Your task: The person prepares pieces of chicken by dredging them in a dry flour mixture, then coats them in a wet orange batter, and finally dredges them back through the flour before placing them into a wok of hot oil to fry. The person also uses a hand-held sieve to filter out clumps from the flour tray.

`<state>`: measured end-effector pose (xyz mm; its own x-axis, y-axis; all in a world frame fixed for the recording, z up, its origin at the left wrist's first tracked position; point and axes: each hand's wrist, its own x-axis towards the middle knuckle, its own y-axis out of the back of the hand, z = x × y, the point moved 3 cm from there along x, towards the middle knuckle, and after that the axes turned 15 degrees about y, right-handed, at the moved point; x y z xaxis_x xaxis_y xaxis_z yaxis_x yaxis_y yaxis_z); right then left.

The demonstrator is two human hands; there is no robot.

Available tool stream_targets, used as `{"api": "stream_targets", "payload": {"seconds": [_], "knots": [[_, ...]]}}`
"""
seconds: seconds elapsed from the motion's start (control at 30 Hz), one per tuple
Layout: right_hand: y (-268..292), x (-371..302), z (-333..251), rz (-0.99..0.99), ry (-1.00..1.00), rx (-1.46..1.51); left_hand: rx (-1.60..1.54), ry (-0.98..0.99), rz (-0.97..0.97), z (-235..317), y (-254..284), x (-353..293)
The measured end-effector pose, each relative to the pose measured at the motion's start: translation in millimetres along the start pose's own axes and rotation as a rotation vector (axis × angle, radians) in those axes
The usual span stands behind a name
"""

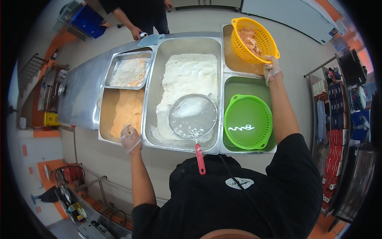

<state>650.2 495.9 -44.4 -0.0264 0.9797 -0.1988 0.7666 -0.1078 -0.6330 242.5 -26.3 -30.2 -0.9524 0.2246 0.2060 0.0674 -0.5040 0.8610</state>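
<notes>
Worn on the head, the left fisheye camera looks steeply down from near above, over the person's black T-shirt (pixel 207 207) to the steel counter (pixel 81 89), wide enough to curve the stocked shelving rack (pixel 320 66) round its right rim.

**Left arm (pixel 143 177) held close, right arm (pixel 284 107) stretched farther out**

The two hands are held well apart. The left hand (pixel 130 138) is kept low and near the body, its fingers bent and bunched, pointed away from the chest; how tightly they are closed cannot be made out. The right hand (pixel 272 71) is reached farther forward and to the side – its fingers are curled in a grip. Both hands are covered by thin see-through gloves (pixel 274 74). Both forearms are left bare – the upper arms are covered by short black sleeves (pixel 296 159).
</notes>
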Motion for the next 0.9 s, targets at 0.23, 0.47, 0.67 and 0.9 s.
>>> {"api": "stream_targets", "payload": {"seconds": [0.23, 0.47, 0.67, 0.9], "knots": [[-3, -9, -6, -0.051, -0.05, 0.186, 0.005, 0.012, -0.014, 5, -1, 3], [-8, -37, 5, -0.029, 0.007, 0.153, 0.027, 0.001, -0.051, 4, 0, 2], [-15, -61, 21, 0.015, 0.055, 0.169, -0.021, 0.026, -0.094, 4, 1, 1], [-22, -69, 25, -0.027, 0.066, 0.036, -0.062, -0.006, -0.1, 5, 1, 1]]}}
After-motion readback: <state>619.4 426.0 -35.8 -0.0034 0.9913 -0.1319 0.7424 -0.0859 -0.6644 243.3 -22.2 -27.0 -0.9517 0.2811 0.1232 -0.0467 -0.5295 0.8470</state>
